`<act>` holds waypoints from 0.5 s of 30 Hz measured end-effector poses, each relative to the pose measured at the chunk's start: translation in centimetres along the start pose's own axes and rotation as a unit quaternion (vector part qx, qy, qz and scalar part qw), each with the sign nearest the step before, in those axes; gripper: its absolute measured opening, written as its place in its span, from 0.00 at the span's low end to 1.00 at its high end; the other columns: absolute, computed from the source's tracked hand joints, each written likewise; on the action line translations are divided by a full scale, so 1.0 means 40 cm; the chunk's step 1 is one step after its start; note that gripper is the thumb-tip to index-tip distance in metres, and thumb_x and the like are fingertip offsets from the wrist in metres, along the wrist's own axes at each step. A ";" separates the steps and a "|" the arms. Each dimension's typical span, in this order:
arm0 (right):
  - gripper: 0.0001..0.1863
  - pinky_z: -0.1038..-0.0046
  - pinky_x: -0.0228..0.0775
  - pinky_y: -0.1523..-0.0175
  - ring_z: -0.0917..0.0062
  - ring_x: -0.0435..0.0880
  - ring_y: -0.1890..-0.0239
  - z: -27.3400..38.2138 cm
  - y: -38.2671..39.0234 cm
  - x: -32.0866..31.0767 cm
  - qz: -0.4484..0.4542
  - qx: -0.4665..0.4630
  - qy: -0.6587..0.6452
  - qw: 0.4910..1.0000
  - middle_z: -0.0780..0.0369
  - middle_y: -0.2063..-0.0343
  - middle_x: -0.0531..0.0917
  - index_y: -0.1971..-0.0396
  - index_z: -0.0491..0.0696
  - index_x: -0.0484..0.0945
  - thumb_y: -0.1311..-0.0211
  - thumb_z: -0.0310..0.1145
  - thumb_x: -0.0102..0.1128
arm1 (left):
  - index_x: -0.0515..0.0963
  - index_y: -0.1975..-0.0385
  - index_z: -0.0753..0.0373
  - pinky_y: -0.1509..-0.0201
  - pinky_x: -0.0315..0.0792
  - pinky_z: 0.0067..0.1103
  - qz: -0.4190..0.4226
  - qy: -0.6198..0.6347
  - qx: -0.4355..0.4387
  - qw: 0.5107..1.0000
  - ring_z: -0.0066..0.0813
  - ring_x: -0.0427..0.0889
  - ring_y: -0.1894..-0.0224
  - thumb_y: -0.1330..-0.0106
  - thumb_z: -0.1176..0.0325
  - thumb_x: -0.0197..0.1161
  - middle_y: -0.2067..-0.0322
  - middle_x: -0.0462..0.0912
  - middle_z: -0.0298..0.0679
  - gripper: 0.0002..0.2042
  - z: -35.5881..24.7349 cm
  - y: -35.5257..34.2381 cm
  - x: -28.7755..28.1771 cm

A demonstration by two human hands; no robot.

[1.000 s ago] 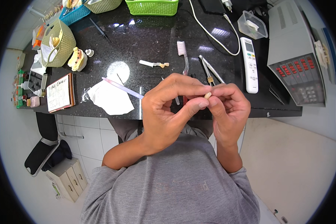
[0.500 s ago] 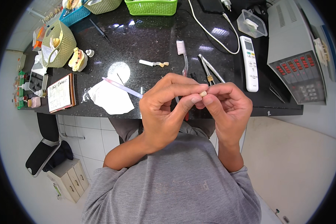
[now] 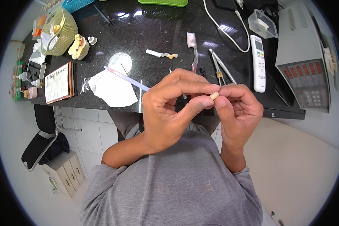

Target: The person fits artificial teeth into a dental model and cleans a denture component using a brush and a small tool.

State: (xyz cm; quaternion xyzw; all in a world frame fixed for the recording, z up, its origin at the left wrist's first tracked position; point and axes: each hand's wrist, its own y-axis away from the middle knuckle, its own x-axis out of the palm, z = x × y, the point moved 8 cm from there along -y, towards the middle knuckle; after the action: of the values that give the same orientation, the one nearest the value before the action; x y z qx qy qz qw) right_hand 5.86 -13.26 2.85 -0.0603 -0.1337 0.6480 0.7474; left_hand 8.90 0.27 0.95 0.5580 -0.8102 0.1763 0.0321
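Note:
Between my fingertips, above the table's near edge, is a small cream tooth-shaped piece, a dental crown (image 3: 214, 95). My left hand (image 3: 169, 113) pinches it from the left with thumb and forefinger. From the other side, my right hand (image 3: 239, 116) holds it the same way, its remaining fingers curled. Beyond the hands lie a toothbrush (image 3: 194, 51) with pink bristles and metal tweezers (image 3: 225, 67) with a tan band around one part. A shade tab (image 3: 160, 54) with tooth-coloured ends rests farther back. One end of a lilac stick (image 3: 128, 78) disappears behind my left hand.
White paper (image 3: 115, 92) lies left on the black tabletop (image 3: 101, 45). Farther left are a notebook (image 3: 59, 83), a dental plaster model (image 3: 79, 48) and a woven basket (image 3: 66, 32). At right are a white remote control (image 3: 258, 66) and a grey machine (image 3: 301, 56) with red displays.
Both hands have shifted slightly right, still pinching the crown. The crown has turned and more of its surface shows. The whole view has tilted a little, moving the table items upward in it.

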 end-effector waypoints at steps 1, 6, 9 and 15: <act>0.05 0.80 0.78 0.62 0.78 0.85 0.69 -0.003 0.000 0.005 0.003 0.002 -0.001 1.000 0.55 0.72 0.84 0.67 0.34 0.78 0.43 0.20 0.61 | 0.80 0.60 0.71 0.59 0.79 0.19 -0.003 -0.003 0.003 1.000 0.26 0.80 0.62 0.40 0.80 0.62 0.61 0.77 0.45 0.09 0.001 0.002 -0.006; 0.05 0.80 0.77 0.62 0.78 0.84 0.69 -0.013 -0.011 0.044 0.029 0.000 0.007 1.000 0.56 0.72 0.83 0.67 0.34 0.78 0.42 0.19 0.60 | 0.80 0.60 0.70 0.59 0.80 0.19 -0.021 0.001 0.017 1.000 0.26 0.80 0.61 0.40 0.81 0.62 0.62 0.77 0.44 0.09 -0.002 0.014 -0.045; 0.05 0.80 0.77 0.61 0.79 0.84 0.68 -0.019 -0.017 0.072 0.045 0.005 -0.002 0.999 0.56 0.71 0.83 0.66 0.34 0.78 0.42 0.19 0.59 | 0.80 0.61 0.70 0.58 0.79 0.19 -0.036 0.002 0.020 0.999 0.26 0.80 0.61 0.41 0.81 0.63 0.62 0.77 0.44 0.09 -0.007 0.021 -0.070; 0.05 0.80 0.77 0.60 0.80 0.83 0.67 -0.045 -0.026 0.115 0.045 0.055 -0.076 0.995 0.56 0.70 0.83 0.65 0.34 0.77 0.41 0.20 0.59 | 0.81 0.61 0.67 0.56 0.74 0.20 -0.059 -0.032 0.049 0.997 0.25 0.78 0.60 0.43 0.79 0.66 0.63 0.77 0.42 0.10 -0.026 0.027 -0.116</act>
State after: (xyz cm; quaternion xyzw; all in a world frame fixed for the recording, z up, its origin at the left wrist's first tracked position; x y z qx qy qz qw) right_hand 7.95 -8.73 1.95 0.0239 -0.1514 0.6903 0.7072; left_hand 9.50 5.09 0.51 0.6111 -0.7670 0.1955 -0.0103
